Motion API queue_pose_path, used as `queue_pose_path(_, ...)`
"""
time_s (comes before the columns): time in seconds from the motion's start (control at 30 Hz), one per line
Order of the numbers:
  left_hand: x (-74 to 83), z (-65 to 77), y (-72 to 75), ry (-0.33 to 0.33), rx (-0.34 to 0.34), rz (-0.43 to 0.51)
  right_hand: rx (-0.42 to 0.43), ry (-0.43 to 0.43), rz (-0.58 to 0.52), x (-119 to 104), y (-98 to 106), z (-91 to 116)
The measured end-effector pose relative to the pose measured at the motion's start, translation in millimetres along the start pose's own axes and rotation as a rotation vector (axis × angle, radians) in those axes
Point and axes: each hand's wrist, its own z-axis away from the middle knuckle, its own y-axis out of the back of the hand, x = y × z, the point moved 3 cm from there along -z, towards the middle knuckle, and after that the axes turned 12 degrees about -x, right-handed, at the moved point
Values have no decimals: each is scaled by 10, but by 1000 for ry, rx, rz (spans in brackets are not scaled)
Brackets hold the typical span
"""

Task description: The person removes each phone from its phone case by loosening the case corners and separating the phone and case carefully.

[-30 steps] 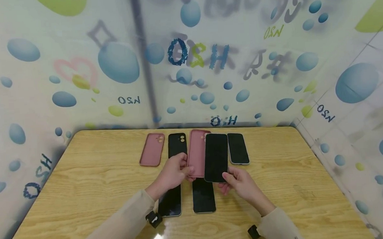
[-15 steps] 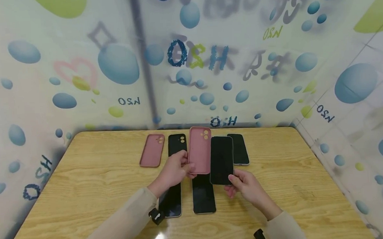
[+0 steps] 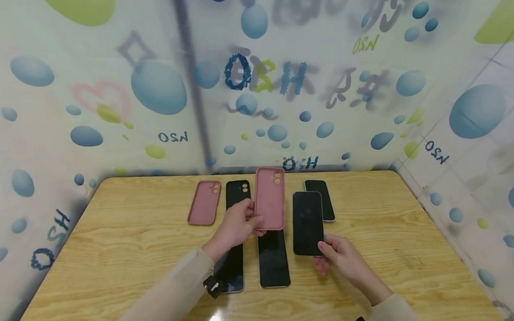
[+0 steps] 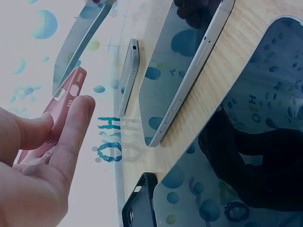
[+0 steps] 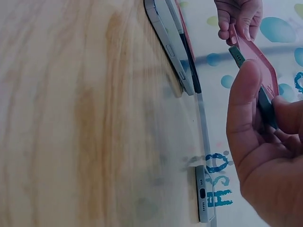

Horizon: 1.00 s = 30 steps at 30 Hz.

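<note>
Currently, the left hand [image 3: 236, 225] pinches a pink, rectangular, plastic-looking phone case [image 3: 270, 197] extending beyond its fingertips; the right hand [image 3: 344, 258] pinches a flat, black, glass-fronted phone [image 3: 307, 222] past its thumb. Steady edge grips seem best.

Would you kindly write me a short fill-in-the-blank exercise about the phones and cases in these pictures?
1. The left hand holds a phone case whose colour is ____.
2. Counting the phone in the right hand, the head view shows ____ of them in all.
3. On the table, the second pink case lies just left, in the head view, of a neighbouring case coloured ____.

Missing words: pink; four; black.
</note>
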Motion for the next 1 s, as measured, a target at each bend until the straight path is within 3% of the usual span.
queue_pose_path(0.43,36,-70,1,4,3,-7,-76,-41,-44,96,11,175)
queue_pose_path(1.0,50,-121,-4,15,15,-10,-124,-156,-156,233,-39,311)
